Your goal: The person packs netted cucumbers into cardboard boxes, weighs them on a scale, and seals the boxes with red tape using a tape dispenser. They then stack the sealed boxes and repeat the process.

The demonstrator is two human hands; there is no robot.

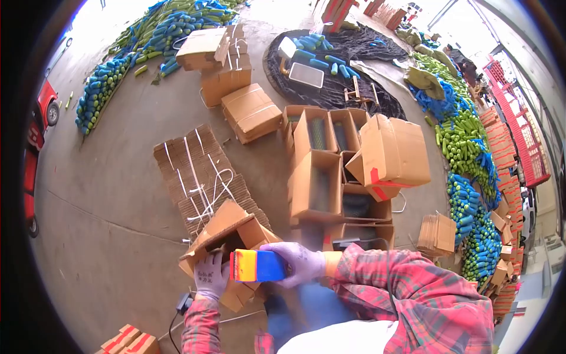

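Observation:
My right hand [299, 263], in a light purple glove, is closed around a blue, yellow and red tool [256, 265], with its red toothed edge facing left. My left hand [211, 275], gloved in the same colour, is at the near left side of an upright cardboard box [223, 222] with raised flaps. Its fingers are at the box's edge, partly hidden, and seem closed on the cardboard. The tool is just right of the left hand, in front of the box.
Flat cardboard stacks [194, 171] tied with white straps lie beyond the box. Open cartons [315, 189] stand right of centre, with a closed carton [396, 150] on top. Blue-wrapped green produce [471, 230] is piled at the right. A black cable [172, 330] hangs at lower left.

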